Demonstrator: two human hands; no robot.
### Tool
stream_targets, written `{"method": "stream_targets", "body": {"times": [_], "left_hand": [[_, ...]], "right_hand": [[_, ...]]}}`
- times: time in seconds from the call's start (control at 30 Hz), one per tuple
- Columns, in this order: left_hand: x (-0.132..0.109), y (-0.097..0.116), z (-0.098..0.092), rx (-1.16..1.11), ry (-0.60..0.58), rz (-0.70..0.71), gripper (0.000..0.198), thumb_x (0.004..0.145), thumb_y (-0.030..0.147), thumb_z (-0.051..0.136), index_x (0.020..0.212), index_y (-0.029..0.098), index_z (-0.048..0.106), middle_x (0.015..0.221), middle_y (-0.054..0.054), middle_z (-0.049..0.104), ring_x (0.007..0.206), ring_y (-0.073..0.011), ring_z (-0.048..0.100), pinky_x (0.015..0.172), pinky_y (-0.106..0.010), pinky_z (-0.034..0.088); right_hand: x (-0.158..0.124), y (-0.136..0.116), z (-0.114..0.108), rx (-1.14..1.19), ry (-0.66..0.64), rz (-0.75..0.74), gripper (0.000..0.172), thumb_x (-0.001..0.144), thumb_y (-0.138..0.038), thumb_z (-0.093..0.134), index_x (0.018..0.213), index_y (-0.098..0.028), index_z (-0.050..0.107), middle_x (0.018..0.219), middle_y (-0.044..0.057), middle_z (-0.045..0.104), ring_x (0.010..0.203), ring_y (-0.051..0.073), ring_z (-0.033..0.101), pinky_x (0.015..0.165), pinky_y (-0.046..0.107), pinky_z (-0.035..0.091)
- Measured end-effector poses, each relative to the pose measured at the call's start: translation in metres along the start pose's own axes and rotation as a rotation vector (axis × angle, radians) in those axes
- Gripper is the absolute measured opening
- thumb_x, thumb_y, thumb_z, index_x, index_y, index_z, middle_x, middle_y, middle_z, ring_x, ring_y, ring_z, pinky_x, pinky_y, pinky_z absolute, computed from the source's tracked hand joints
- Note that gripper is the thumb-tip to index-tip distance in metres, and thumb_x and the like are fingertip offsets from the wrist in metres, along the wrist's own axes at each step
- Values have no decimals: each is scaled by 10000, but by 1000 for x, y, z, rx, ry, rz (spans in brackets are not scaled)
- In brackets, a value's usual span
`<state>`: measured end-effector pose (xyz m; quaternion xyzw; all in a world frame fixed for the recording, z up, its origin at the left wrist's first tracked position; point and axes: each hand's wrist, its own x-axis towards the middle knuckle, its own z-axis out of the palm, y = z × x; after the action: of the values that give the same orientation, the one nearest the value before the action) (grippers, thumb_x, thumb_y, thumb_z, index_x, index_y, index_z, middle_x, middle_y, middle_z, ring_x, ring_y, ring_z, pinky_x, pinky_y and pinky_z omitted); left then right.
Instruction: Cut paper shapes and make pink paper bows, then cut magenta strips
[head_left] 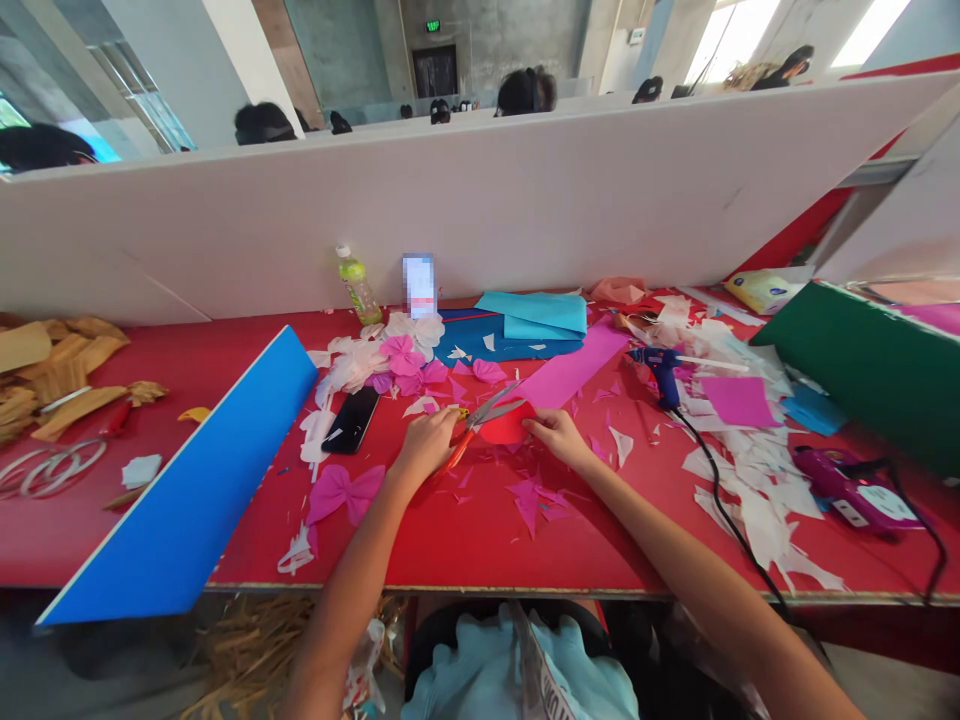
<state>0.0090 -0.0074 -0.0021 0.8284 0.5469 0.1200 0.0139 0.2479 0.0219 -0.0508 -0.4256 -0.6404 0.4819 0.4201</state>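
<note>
My left hand [429, 443] is closed around the orange handles of a pair of scissors [487, 412], whose blades stand apart and point up to the right. A red piece of paper [507, 427] lies at the blades, its right edge pinched in the fingers of my right hand [556, 436]. Just beyond the hands a long strip of magenta paper [574, 365] slants across the table. Pink paper flowers [405, 360] and white ones sit behind my left hand. Magenta scraps [534, 500] are scattered in front of the hands.
A black phone [351, 420], a bottle [358, 285] and a blue board [202, 480] stand or lie to the left. Rightward are a glue gun [661, 375] with its cord, white paper scraps [765, 485], a purple device [855, 490] and a green board [870, 375]. A white partition [480, 210] closes the back.
</note>
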Motion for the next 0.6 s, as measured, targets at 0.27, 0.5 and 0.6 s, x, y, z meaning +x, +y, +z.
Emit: {"method": "stream_targets", "body": {"times": [0.27,0.5,0.6], "left_hand": [[-1,0,0,-14,0,-5,401,789,255,494,1175,155,534,1150,-92,617,1005,-217,599,845,-313,471],[-2,1,1,18,-30,-11,433,762,205,500,1190,144,484,1175,-103,593,990,-222,602,821,-319,480],[-2,2,1,20,-28,-5,390,800,240,476,1177,141,489,1167,-109,595,996,-226,600,820,-328,480]], "right_hand": [[0,2,1,2,-9,-1,285,733,-414,524,639,-147,558,580,1,572,539,131,496,532,245,363],[0,3,1,-28,12,-14,274,733,-412,517,630,-158,535,553,-15,547,543,131,496,533,240,368],[0,3,0,-46,14,-23,274,738,-413,511,642,-158,541,559,-16,541,546,127,487,533,238,368]]}}
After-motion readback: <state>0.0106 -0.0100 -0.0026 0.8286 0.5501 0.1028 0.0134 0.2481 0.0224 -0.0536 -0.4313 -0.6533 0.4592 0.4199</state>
